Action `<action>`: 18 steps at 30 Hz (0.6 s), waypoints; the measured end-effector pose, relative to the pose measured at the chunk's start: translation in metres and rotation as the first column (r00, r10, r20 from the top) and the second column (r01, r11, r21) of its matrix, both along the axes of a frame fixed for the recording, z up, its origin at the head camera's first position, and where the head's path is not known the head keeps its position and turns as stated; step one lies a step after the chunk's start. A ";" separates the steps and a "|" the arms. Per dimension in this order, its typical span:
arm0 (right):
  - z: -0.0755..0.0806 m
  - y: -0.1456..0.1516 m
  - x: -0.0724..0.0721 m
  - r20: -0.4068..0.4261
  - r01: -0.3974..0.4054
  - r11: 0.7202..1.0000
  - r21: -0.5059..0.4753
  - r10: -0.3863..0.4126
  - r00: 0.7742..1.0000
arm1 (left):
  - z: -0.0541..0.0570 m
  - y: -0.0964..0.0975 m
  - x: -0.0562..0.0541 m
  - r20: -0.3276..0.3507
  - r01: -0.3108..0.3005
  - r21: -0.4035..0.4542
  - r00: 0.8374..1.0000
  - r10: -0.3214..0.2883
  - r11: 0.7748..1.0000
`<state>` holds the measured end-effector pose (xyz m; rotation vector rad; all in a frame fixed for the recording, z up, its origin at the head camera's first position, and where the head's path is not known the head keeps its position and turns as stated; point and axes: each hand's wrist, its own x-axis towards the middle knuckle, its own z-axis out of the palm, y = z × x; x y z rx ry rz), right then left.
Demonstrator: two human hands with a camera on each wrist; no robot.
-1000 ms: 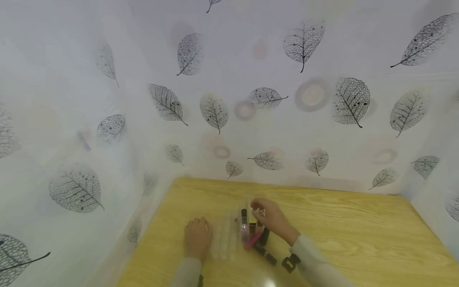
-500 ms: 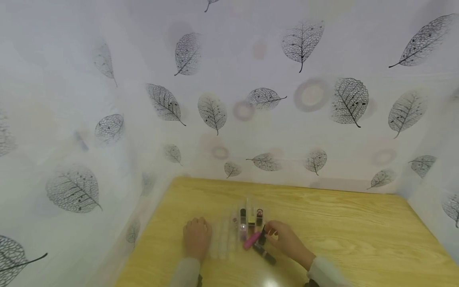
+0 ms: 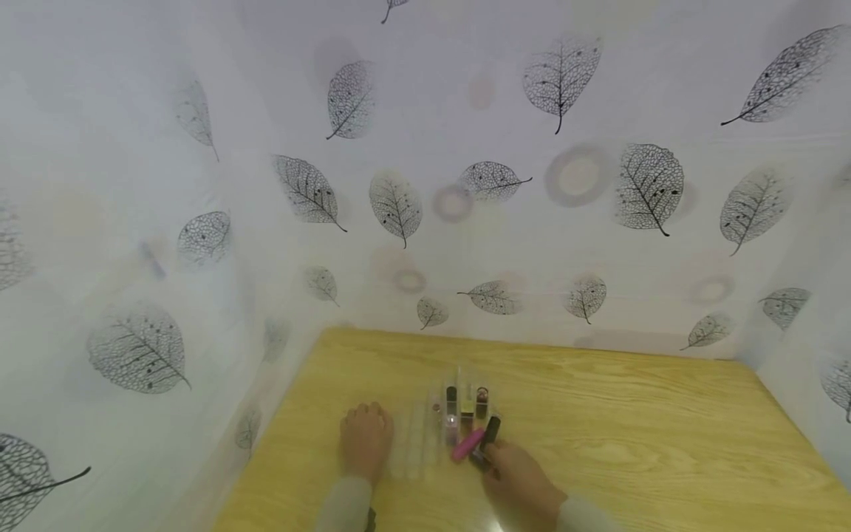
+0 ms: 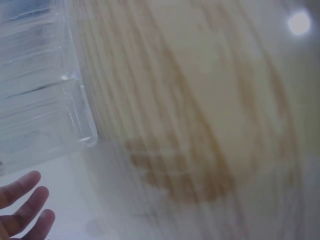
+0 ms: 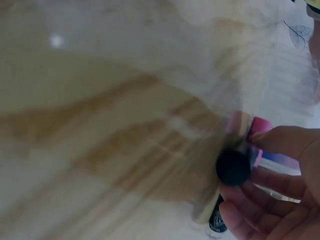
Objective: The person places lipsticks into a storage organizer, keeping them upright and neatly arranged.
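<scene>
The dark tube [image 5: 233, 167] sat in the right hand [image 3: 521, 476], gripped with the thumb on 1 side and curled fingers on the other, just off the near right part of the clear organizer [image 3: 407, 443]; whether it touched the table [image 3: 665, 428] I could not tell. A pink tube [image 3: 468, 445] and a black tube [image 3: 491, 428] lay just beside it. The left hand [image 3: 367, 437], fingers loosely extended with nothing in them, rested by the organizer's left edge, contact unclear.
</scene>
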<state>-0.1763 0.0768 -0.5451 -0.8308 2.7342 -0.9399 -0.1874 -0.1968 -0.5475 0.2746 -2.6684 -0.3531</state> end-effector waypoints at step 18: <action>-0.007 -0.004 0.001 -0.124 -0.004 0.999 0.054 0.010 0.992 | -0.002 -0.002 -0.002 0.026 -0.001 0.013 1.000 0.001 1.000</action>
